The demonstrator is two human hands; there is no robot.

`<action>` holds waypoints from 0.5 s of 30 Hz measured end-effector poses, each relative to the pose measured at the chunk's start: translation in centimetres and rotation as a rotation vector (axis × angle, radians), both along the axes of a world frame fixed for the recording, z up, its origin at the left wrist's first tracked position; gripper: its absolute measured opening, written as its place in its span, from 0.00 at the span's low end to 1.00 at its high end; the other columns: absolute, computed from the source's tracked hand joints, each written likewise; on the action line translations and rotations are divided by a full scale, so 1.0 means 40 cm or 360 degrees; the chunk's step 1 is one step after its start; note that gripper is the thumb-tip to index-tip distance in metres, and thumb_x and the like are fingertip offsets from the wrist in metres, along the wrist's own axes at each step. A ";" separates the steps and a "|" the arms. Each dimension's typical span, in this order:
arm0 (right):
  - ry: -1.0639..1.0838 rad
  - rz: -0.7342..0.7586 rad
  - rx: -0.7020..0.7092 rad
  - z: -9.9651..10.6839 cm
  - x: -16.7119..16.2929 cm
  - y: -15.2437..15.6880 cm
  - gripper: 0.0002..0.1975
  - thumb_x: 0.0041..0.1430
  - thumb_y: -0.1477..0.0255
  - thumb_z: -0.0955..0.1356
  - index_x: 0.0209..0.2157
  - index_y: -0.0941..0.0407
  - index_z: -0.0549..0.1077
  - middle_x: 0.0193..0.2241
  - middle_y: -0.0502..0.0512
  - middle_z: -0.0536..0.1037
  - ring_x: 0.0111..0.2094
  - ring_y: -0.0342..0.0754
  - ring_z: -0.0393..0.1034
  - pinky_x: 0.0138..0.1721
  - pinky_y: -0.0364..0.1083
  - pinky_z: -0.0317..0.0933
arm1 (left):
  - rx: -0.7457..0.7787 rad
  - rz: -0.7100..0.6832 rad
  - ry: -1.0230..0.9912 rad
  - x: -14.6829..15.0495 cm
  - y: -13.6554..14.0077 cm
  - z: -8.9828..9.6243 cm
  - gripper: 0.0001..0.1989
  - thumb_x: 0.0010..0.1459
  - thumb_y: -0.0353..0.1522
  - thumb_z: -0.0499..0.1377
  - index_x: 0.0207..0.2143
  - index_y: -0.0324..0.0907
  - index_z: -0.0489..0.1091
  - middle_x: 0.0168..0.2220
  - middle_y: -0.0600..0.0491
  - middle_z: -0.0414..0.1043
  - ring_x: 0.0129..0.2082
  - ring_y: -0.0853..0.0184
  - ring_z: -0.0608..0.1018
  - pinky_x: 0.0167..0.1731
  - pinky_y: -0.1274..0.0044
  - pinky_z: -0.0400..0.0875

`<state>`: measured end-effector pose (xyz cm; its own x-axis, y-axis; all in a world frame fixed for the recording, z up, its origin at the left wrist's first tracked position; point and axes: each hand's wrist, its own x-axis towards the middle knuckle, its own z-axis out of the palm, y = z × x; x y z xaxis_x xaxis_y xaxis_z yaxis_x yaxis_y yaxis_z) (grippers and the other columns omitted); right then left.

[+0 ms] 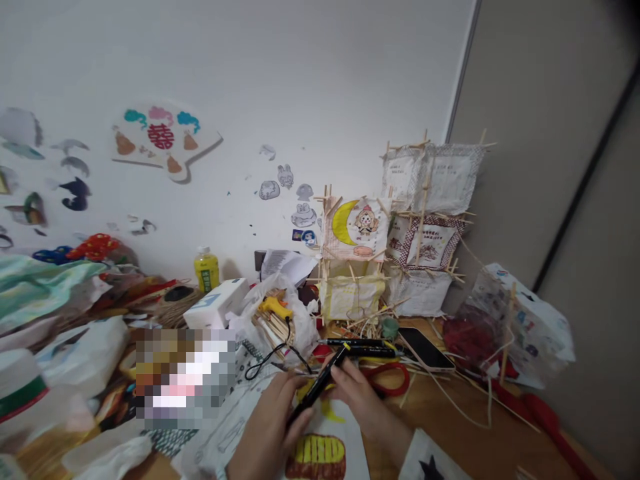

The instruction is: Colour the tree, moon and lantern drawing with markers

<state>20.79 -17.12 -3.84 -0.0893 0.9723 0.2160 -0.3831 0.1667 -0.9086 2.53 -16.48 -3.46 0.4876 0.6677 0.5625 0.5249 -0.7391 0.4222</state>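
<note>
A black marker (pixel 320 381) with a yellow upper end slants between my two hands above the desk. My left hand (pixel 270 427) is closed around its lower part, the thumb lying along it. Near the yellow end, the fingers of my right hand (pixel 356 395) are closed on the same marker. Beneath them lies a white sheet of paper (pixel 356 437) bearing a yellow and brown drawing; my hands hide part of it. Just beyond are more black markers (pixel 367 348) lying side by side, and red-handled scissors (pixel 395 379) rest to the right.
Stick-and-paper lanterns (pixel 357 230) stand against the wall. A phone (pixel 426 348) lies at right, near a clear plastic bag (pixel 520 327). At left are a yellow glue gun (pixel 276 307) on a white bag, a white box (pixel 217 301), a drink bottle (pixel 207 270) and piled clutter.
</note>
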 end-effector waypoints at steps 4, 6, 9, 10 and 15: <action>-0.0182 0.0244 -0.0131 -0.009 -0.008 -0.013 0.20 0.51 0.52 0.67 0.33 0.56 0.70 0.21 0.47 0.69 0.20 0.41 0.62 0.24 0.42 0.57 | 0.0344 -0.0118 0.0129 -0.023 -0.013 0.038 0.21 0.61 0.32 0.48 0.56 0.46 0.59 0.57 0.45 0.59 0.57 0.55 0.61 0.54 0.64 0.61; -0.0371 0.0445 -0.0181 -0.013 -0.011 -0.023 0.21 0.48 0.53 0.69 0.30 0.58 0.71 0.19 0.46 0.68 0.19 0.39 0.59 0.22 0.40 0.54 | 0.0473 -0.0237 0.0302 -0.028 -0.012 0.049 0.22 0.61 0.28 0.47 0.57 0.48 0.58 0.57 0.47 0.61 0.58 0.57 0.60 0.56 0.63 0.57; -0.0458 0.0461 -0.0196 -0.019 -0.019 -0.029 0.22 0.46 0.52 0.70 0.25 0.58 0.71 0.18 0.46 0.68 0.18 0.38 0.58 0.21 0.39 0.53 | 0.0476 -0.0345 0.0472 -0.023 -0.009 0.041 0.24 0.61 0.27 0.47 0.60 0.45 0.54 0.52 0.45 0.66 0.53 0.58 0.67 0.54 0.63 0.61; -0.0473 0.0469 -0.0224 -0.020 -0.021 -0.025 0.24 0.47 0.49 0.67 0.23 0.58 0.71 0.16 0.46 0.67 0.16 0.38 0.57 0.19 0.40 0.52 | 0.0454 -0.0326 0.0475 -0.019 -0.009 0.034 0.25 0.61 0.27 0.47 0.61 0.43 0.52 0.50 0.43 0.67 0.50 0.58 0.69 0.51 0.63 0.64; -0.0476 0.0356 -0.0218 -0.007 -0.019 0.001 0.28 0.44 0.43 0.64 0.20 0.56 0.65 0.12 0.44 0.64 0.12 0.38 0.56 0.13 0.38 0.48 | 0.0303 -0.0225 0.0366 -0.015 -0.006 0.021 0.22 0.62 0.35 0.49 0.58 0.41 0.56 0.45 0.43 0.69 0.44 0.58 0.70 0.46 0.66 0.67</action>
<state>20.05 -17.07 -4.10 -0.3414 0.9397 0.0180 -0.1112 -0.0214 -0.9936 1.91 -16.73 -2.61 0.6966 0.4780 0.5351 0.4772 -0.8655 0.1519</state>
